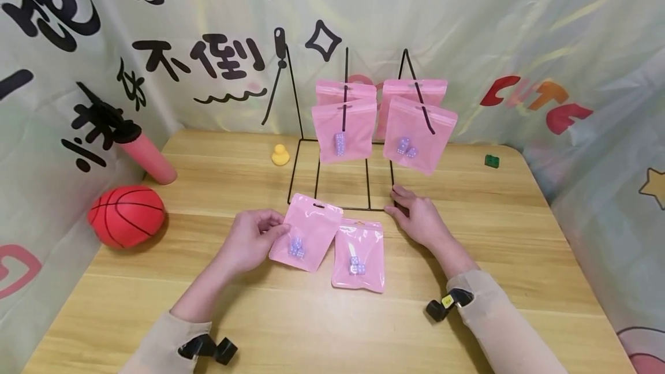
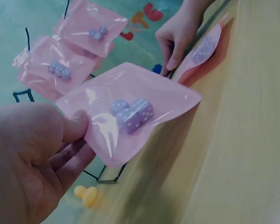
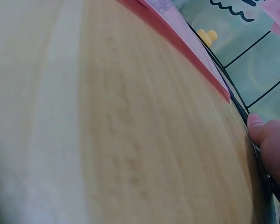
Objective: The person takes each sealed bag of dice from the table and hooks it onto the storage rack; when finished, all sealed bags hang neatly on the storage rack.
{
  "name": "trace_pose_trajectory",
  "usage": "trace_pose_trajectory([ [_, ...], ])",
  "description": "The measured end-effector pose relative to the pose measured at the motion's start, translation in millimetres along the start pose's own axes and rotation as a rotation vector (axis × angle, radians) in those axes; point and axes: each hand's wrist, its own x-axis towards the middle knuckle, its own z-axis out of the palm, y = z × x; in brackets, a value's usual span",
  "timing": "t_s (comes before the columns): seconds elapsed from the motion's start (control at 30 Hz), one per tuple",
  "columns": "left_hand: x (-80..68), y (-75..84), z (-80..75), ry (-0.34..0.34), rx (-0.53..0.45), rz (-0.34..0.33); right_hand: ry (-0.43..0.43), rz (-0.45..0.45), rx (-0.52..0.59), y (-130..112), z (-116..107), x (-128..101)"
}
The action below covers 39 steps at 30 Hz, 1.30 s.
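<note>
My left hand [image 1: 254, 241] pinches a pink zip bag [image 1: 313, 221] by its left edge, thumb on top and fingers beneath. Lilac dotted dice [image 2: 133, 114] show through its front. Beside it on the table lies a second pink bag [image 1: 358, 235], also with dice inside; the held bag's right corner meets its top. With thumb and fingers, my right hand [image 1: 419, 218] grips the front right corner of a black wire rack [image 1: 343, 208]. From the rack's middle and right hooks hang pink bags, the front ones being a left bag [image 1: 358, 126] and a right bag [image 1: 423, 128].
The rack's left hook [image 1: 273, 94] carries no bag. A yellow rubber duck [image 1: 280, 156] sits left of the rack. Further left are a red toy basketball [image 1: 127, 216] and a pink cylinder with a black top [image 1: 150, 160]. A small green block [image 1: 491, 161] lies back right.
</note>
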Motion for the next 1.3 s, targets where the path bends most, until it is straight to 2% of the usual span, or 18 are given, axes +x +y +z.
trace_pose_trajectory([
  [0.27, 4.4, 13.0, -7.9, 0.093, -0.039, 0.102, 0.009, -0.016, -0.003, 1.2, 0.7, -1.3],
  [0.63, 8.4, 34.8, -25.9, 0.232, -0.095, 0.208, 0.005, -0.011, -0.002, 0.1, 1.4, 0.2],
  [0.87, 10.6, 46.8, -39.0, 0.319, -0.104, 0.251, 0.005, -0.006, 0.005, 0.6, 0.8, -1.7],
  [1.17, 20.5, 55.4, -56.7, 0.460, -0.202, 0.328, 0.015, -0.003, -0.003, 1.9, 1.7, -2.6],
  [1.3, 24.3, 56.8, -66.4, 0.499, -0.223, 0.337, 0.022, -0.015, -0.002, 1.4, 2.3, -1.6],
])
